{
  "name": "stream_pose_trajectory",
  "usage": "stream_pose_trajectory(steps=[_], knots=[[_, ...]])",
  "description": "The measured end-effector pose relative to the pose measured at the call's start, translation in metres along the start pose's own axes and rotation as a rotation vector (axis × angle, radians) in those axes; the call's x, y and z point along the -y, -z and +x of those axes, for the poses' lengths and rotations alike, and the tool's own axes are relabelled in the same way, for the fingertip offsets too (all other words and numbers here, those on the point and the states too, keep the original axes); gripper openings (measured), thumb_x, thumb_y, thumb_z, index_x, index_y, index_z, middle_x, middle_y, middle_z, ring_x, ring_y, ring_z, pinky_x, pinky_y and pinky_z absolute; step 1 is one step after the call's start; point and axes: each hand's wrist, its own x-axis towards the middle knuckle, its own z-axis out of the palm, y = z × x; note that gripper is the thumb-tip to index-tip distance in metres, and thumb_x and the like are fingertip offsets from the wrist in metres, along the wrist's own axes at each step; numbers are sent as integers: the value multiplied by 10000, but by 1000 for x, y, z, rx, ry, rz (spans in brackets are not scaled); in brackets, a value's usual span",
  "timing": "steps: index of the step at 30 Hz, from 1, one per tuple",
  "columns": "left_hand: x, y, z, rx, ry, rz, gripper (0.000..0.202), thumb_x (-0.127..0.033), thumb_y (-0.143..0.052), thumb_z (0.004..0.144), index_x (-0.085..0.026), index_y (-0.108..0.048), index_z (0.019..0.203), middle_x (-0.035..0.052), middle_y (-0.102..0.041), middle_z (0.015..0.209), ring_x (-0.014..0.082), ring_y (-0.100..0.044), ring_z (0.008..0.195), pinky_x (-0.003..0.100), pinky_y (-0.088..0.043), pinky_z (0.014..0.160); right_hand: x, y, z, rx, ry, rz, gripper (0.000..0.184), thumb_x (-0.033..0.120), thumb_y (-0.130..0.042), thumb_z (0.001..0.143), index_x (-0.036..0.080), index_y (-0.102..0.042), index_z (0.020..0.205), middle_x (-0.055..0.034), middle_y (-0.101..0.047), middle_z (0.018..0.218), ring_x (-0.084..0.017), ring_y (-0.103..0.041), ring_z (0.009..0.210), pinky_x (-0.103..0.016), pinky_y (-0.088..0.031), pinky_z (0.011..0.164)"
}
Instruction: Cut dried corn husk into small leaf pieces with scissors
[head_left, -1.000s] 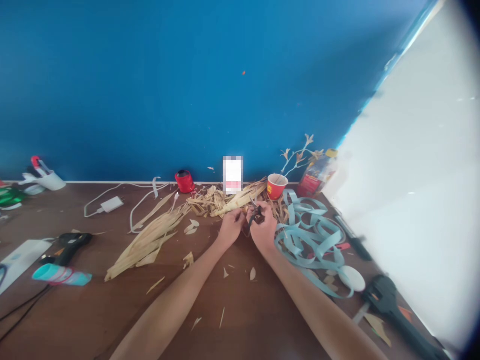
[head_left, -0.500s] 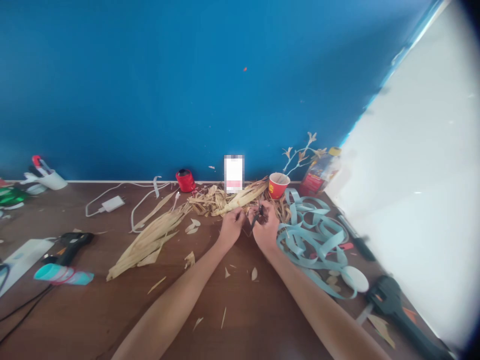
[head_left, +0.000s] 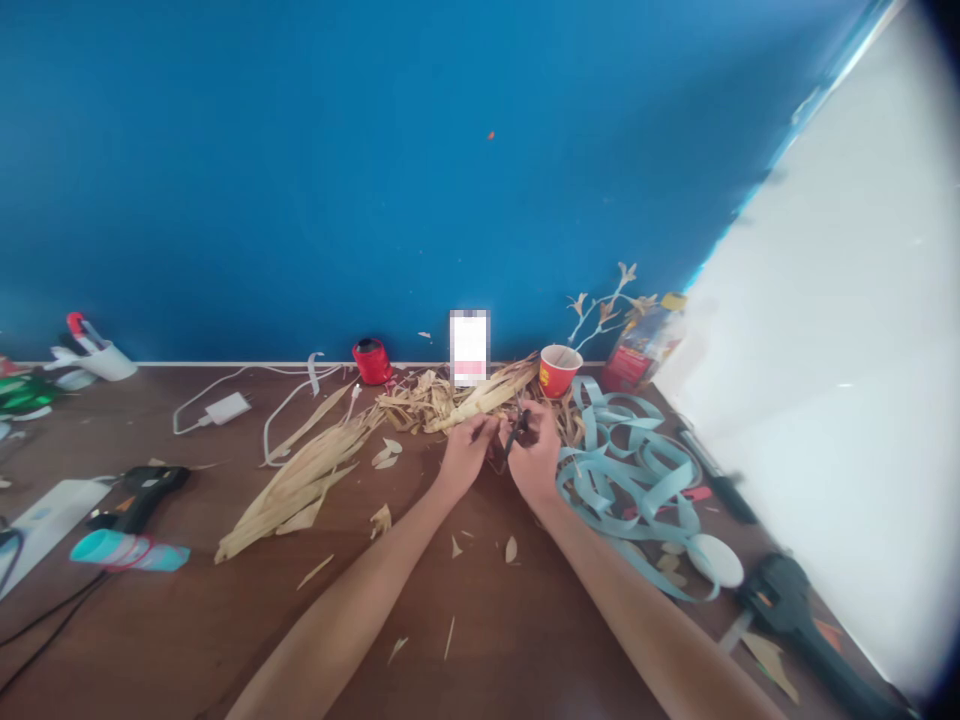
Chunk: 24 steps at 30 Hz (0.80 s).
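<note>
My right hand [head_left: 535,452] is closed around small black-handled scissors [head_left: 514,432], near the middle of the table. Close beside it, my left hand [head_left: 465,450] is pinched; whatever lies between its fingertips is too small to make out. Just behind both hands lies a heap of dried corn husks [head_left: 420,402], with a longer pale husk [head_left: 487,393] across it. A bundle of long husks [head_left: 289,490] rests to the left of my left hand. Small husk petals [head_left: 387,455] are scattered on the brown table [head_left: 300,640].
Loops of light blue ribbon [head_left: 637,465] spread right of my right hand, behind a black glue gun [head_left: 799,625]. A red paper cup [head_left: 560,372] and a flowered branch [head_left: 604,305] stand behind. Leftward are a red tin [head_left: 372,362], a white charger [head_left: 227,408] and another glue gun [head_left: 142,495].
My hands have come closer together, the left fingertips moving right toward the scissors. The scissors have turned slightly more upright. The view has shifted a little.
</note>
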Motion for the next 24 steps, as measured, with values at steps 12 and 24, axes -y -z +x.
stream_pose_trajectory(steps=[12, 24], knots=[[2, -2, 1, 36, 16, -64, 351, -487, -483, 883, -173, -611, 790, -2, -592, 625, 125, -519, 525, 252, -424, 552, 2, 2, 2, -41, 5, -152, 310, 332, -603, 790, 191, -598, 1066, -47, -687, 904, -181, -637, 781, -318, -515, 767], [7, 2, 3, 5, 67, -171, 347, -474, -542, 851, -150, -597, 739, -12, -580, 587, 104, -518, 525, 230, -416, 545, 5, 2, 1, 37, -27, -102, 334, 313, -609, 792, 197, -578, 1103, -29, -704, 863, -178, -654, 729, -303, -517, 724]])
